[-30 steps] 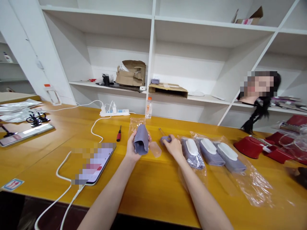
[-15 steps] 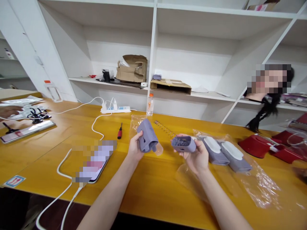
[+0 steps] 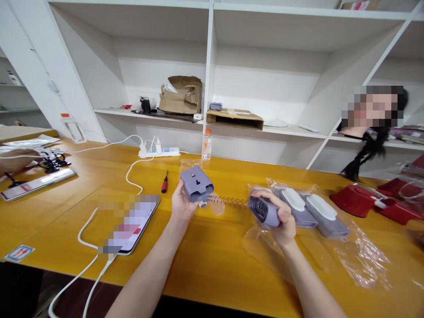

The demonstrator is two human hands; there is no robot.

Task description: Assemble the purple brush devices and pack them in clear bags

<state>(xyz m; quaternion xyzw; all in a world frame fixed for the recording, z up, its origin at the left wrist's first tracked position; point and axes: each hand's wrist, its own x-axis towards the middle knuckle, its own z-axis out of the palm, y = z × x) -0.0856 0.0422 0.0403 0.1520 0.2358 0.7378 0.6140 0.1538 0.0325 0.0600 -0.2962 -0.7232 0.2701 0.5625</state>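
Observation:
My left hand (image 3: 182, 201) is closed round a purple-grey shell part (image 3: 198, 182), its slotted face turned up. To the right, my right hand (image 3: 283, 221) grips a second purple-grey part (image 3: 265, 212), tilted so its hollow end faces left and shows dark workings inside. A thin coil spring (image 3: 233, 202) stretches between the two parts. A small round white piece (image 3: 202, 204) shows under the left part. Beyond my right hand, two grey units with white oval tops (image 3: 293, 199) lie on clear plastic.
A phone (image 3: 139, 227) with white cables lies at the left. A red screwdriver (image 3: 164, 184), power strip (image 3: 160, 152) and bottle (image 3: 206, 145) are farther back. Red parts (image 3: 351, 201) are at the right. Another person's hand (image 3: 18, 162) is at far left.
The left part has turned so its slotted face points up. The right part has tilted, its opening now facing left. The spring now stretches lower, between the parts.

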